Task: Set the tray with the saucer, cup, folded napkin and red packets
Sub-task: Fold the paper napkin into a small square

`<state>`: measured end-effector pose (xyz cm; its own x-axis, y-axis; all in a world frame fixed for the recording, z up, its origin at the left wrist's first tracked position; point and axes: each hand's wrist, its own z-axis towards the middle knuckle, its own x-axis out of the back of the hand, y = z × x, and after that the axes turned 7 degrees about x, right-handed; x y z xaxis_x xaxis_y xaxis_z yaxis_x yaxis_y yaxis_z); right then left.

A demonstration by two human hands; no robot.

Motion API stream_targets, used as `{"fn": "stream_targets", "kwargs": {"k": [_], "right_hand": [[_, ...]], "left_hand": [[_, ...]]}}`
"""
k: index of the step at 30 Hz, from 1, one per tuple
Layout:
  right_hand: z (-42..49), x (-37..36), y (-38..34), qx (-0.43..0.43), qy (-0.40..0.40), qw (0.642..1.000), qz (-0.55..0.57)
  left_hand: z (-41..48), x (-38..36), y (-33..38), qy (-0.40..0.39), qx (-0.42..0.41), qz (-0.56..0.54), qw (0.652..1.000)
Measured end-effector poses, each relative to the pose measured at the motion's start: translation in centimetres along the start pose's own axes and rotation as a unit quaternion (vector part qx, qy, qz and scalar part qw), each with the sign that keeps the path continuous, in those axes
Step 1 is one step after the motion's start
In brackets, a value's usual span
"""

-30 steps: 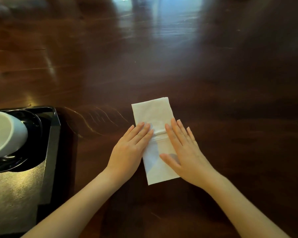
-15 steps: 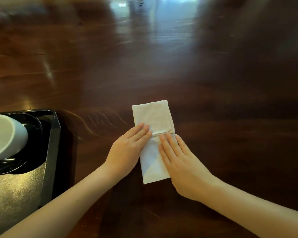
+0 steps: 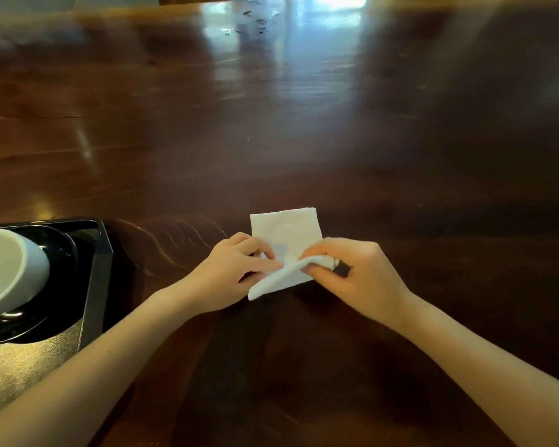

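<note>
The head view, the only one, looks down on a dark polished wooden table (image 3: 304,140). A black tray (image 3: 97,285) sits at the lower left, cut off by the frame's left edge, so its full outline cannot be seen. In it a white cup (image 3: 10,272) stands on a black saucer (image 3: 62,250); both run out of frame on the left, and the saucer blends into the tray's dark floor, which makes its rim hard to trace. No red packets show anywhere in view. The far end of the table is washed out by glare and blurred.

The white napkin (image 3: 286,233) lies on the table well to the right of the tray, apart from it. Its far half rests flat; its near half is lifted off the wood. The left hand (image 3: 229,272) pinches the raised edge between thumb and fingertips, the other fingers curled. The right hand (image 3: 362,275) closes on the same raised edge from the other side, fingers bent over it and hiding part of the paper.

Half a second ago both hands lay flat with fingers spread, pressing the napkin down at full length; now the near end is up and coming over the far half, so the visible paper is shorter. The tray, cup and saucer have not moved.
</note>
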<state>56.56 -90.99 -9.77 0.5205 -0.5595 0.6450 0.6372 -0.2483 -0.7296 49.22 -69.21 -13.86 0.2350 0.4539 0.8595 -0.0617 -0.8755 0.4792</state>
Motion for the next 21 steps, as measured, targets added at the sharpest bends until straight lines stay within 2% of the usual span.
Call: {"fn": "stream_targets", "kwargs": {"k": [2,3,5,7,10,14,21], "right_hand": [[1.2,-0.2,0.3,-0.047,0.026,0.998,0.036],[1.6,-0.5,0.6,-0.069,0.040,0.996,0.048],[2.4,-1.0,1.2,-0.107,0.065,0.990,0.063],[3.2,-1.4,1.7,-0.146,0.087,0.982,0.083],[4.3,-2.3,2.3,-0.200,0.127,0.965,0.115],[5.2,-3.9,3.1,-0.254,0.177,0.947,0.089],[4.6,-5.8,3.0,-0.270,0.280,0.921,0.001]], "left_hand": [[-0.1,0.7,0.1,-0.025,0.058,-0.125,0.990],[-0.4,1.0,0.3,-0.010,0.095,-0.200,0.975],[-0.8,1.2,1.1,0.038,0.169,-0.341,0.924],[-1.1,0.8,2.1,0.082,0.198,-0.417,0.883],[-0.5,-0.6,3.2,0.161,0.213,-0.411,0.872],[1.5,-2.1,3.8,0.258,0.293,-0.309,0.867],[3.8,-2.6,4.5,0.307,0.357,-0.204,0.858]]}}
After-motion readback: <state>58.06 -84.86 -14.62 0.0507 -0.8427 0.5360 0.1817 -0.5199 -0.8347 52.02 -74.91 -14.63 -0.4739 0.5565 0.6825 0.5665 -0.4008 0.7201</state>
